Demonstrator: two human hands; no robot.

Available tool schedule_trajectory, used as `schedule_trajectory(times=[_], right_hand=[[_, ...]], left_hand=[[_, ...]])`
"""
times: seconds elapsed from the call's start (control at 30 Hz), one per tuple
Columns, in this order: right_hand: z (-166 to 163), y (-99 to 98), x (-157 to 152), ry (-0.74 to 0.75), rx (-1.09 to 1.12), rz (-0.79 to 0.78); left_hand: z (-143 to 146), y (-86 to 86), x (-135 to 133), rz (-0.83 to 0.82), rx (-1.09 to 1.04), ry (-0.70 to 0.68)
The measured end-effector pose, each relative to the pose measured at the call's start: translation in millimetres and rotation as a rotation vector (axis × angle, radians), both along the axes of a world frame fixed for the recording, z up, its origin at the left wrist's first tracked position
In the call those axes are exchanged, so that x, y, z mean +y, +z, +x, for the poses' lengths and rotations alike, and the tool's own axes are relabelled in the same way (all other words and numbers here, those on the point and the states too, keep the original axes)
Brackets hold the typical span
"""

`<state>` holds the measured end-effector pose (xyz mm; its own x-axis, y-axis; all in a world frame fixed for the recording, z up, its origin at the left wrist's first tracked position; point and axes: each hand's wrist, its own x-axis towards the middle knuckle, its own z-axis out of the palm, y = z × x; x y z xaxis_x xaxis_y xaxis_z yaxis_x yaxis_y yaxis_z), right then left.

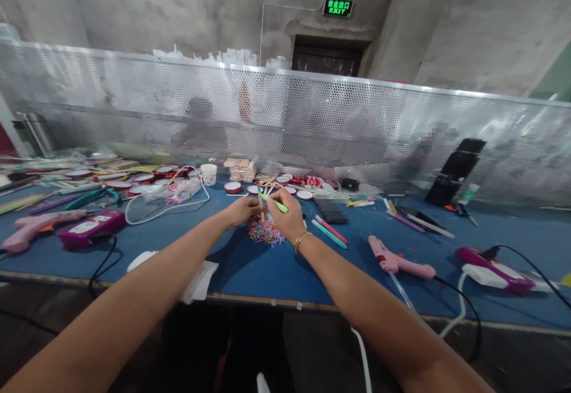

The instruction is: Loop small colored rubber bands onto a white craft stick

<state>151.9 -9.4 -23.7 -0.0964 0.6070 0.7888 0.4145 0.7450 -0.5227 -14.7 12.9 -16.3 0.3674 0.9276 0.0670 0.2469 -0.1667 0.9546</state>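
Note:
My left hand (244,212) is closed on a flat wooden craft stick (261,201), held upright, with red and green colouring at its top end. My right hand (288,214) grips a light green marker (280,205), its tip end close to the stick. Just under both hands lies a heap of small, thin multicoloured pieces (270,233), too small to name. Beside my right hand, a red marker (328,226) and a teal marker (332,233) rest side by side. Several round red-and-white discs (304,194) lie behind the hands.
Pink glue guns lie left (42,226) and right (397,260), near purple power strips (91,229) with trailing cables. A paper cup (208,174) and bundled wooden sticks (241,170) stand behind. A dark flat object (329,209) lies right of my hands. A perforated metal screen (321,119) borders the table.

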Motion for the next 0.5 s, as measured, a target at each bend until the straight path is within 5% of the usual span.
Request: schedule_trajectory(times=[0.5], right_hand=[[-1.0, 0.4, -1.0, 0.033, 0.014, 0.004]], left_hand=[[-0.2, -0.4, 0.2, 0.002, 0.010, -0.013]])
